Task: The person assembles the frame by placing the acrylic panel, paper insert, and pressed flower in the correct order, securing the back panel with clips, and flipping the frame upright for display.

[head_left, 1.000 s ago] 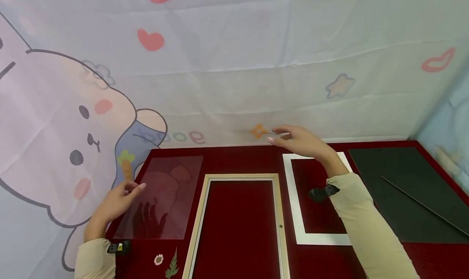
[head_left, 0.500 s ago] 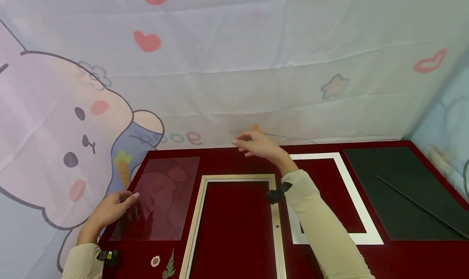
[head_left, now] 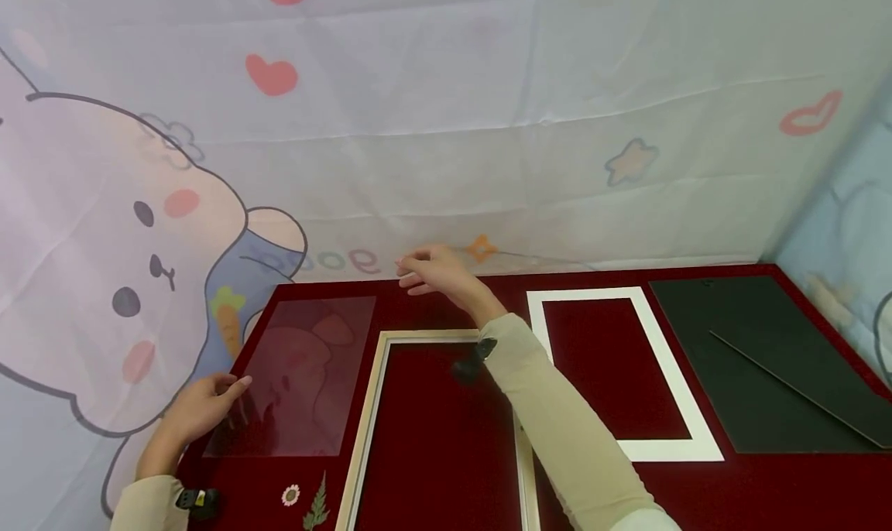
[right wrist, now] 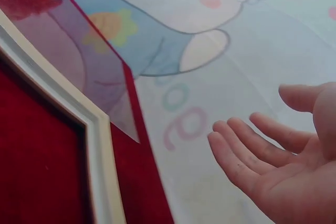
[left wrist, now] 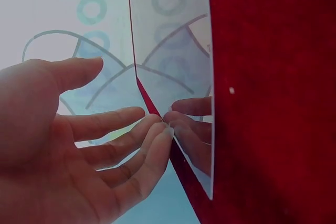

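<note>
At the left of the red table lies a clear sheet (head_left: 313, 376), reflecting the printed backdrop. My left hand (head_left: 198, 409) is at its left edge; in the left wrist view the fingertips meet that edge, thumb apart and fingers relaxed. My right hand (head_left: 442, 272) hangs over the table's far edge with loosely bent fingers and nothing in them, as the right wrist view also shows. Below it lies a pale wooden frame (head_left: 376, 407), its right side partly covered by my right sleeve.
A white mat border (head_left: 707, 438) lies right of the frame. Beyond it is a dark backing board (head_left: 773, 361) with a thin strut (head_left: 787, 384). A pressed daisy (head_left: 290, 495) and a fern leaf (head_left: 317, 508) lie front left. A printed cloth (head_left: 432, 152) stands behind the table.
My right hand has swept left from above the white mat border to above the frame's far end. My left hand has lowered slightly to the sheet's left edge.
</note>
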Demonstrator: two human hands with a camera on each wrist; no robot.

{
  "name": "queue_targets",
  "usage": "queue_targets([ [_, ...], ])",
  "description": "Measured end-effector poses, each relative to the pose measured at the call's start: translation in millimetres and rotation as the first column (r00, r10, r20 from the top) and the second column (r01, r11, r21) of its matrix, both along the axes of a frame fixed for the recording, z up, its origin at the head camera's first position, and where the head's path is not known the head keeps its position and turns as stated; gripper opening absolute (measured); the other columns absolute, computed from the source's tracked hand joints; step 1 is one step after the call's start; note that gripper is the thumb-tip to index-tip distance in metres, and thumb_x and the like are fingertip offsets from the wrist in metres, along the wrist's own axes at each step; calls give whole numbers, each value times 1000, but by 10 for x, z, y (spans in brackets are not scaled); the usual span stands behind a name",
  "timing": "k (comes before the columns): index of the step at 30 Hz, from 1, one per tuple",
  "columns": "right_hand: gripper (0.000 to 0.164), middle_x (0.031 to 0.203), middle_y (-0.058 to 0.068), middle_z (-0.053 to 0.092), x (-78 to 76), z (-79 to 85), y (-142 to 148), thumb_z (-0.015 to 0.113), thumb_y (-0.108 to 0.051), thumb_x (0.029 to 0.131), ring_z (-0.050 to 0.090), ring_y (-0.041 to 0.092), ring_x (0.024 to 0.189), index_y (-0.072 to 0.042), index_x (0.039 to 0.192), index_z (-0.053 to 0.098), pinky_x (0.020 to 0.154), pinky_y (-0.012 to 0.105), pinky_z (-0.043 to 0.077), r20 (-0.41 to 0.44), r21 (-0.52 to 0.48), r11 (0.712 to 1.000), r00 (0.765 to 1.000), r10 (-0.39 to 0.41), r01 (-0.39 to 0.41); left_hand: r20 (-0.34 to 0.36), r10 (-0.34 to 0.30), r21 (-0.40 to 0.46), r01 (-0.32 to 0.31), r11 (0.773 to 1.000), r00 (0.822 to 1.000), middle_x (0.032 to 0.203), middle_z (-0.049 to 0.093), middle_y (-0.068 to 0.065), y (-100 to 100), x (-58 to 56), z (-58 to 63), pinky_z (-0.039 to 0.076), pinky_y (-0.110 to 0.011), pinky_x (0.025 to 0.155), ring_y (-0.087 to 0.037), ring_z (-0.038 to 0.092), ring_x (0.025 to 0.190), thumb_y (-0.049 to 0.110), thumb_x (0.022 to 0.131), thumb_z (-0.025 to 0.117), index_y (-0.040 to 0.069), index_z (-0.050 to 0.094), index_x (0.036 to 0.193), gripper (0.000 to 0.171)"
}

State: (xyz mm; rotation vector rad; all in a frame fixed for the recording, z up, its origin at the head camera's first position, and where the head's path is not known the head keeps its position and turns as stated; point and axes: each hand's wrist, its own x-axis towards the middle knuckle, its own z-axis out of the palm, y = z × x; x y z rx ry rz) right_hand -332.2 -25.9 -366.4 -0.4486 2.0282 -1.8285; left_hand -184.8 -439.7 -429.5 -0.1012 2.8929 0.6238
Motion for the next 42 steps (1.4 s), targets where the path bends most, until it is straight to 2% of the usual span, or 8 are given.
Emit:
queue_targets([
  [5, 38, 136, 28, 66, -75, -68, -185, 54, -20, 110, 69, 40, 124, 4, 138, 62, 103, 46, 60, 31, -12, 1000, 999, -23, 23, -10, 4, -9, -4, 1000, 1000, 131, 62, -41, 17, 21, 15, 54, -63, 95, -53, 64, 115, 44, 113, 42, -22, 52, 136, 71],
  [12, 34, 117, 23, 74, -178, -259, -321, 58, -17, 108, 71, 42, 118, 6, 131, 67, 96, 42, 63, 54, -33, 994, 993, -106, 108, -8, 5, -15, -5, 1000, 1000, 127, 64, -40, 60, 55, -11, 55, -62, 94, -51, 66, 112, 42, 112, 45, -21, 56, 132, 67],
  [16, 32, 124, 29, 71, -194, -390, -388, 56, -16, 108, 72, 42, 118, 7, 128, 67, 99, 43, 62, 106, -37, 989, 985, -138, 143, -23, 12, -28, -13, 1000, 1000, 122, 68, -38, 89, 61, -11, 56, -61, 92, -48, 68, 108, 43, 111, 48, -22, 57, 131, 68],
  [23, 41, 139, 35, 61, -201, -610, -517, 55, -20, 109, 67, 45, 125, 10, 138, 59, 107, 47, 57, 179, -40, 992, 978, -107, 116, 1, 24, 1, -24, 1000, 1000, 81, 78, -10, 169, 60, -56, 59, -50, 84, -25, 73, 84, 47, 103, 64, -24, 55, 128, 76],
  [28, 51, 146, 35, 54, -237, -728, -566, 57, -22, 109, 63, 47, 131, 10, 148, 49, 112, 49, 54, 252, -100, 987, 963, -93, 122, 31, 42, 9, -42, 999, 999, 80, 77, -8, 220, 57, -67, 53, -35, 70, -18, 68, 77, 53, 94, 74, -22, 57, 123, 82],
  [34, 58, 156, 33, 45, -277, -769, -608, 57, -24, 109, 56, 49, 137, 10, 154, 41, 114, 52, 51, 333, -200, 972, 941, -50, 122, 25, 52, -41, -50, 998, 998, 102, 73, -27, 229, 51, -56, 59, -46, 78, -30, 68, 89, 56, 84, 84, -26, 54, 128, 97],
  [37, 59, 162, 30, 38, -293, -775, -616, 56, -23, 109, 50, 49, 143, 5, 157, 37, 116, 54, 49, 381, -255, 958, 924, -25, 131, 30, 53, -50, -52, 997, 998, 99, 71, -26, 275, 42, -63, 57, -45, 76, -30, 66, 86, 55, 81, 87, -22, 61, 117, 89],
  [42, 59, 164, 29, 34, -274, -811, -611, 56, -21, 109, 45, 50, 146, 1, 160, 35, 117, 56, 47, 455, -305, 935, 890, -23, 180, 79, 82, -33, -80, 996, 993, 84, 63, -11, 375, 1, -62, 49, -35, 66, -24, 58, 77, 56, 77, 89, -8, 64, 95, 72],
])
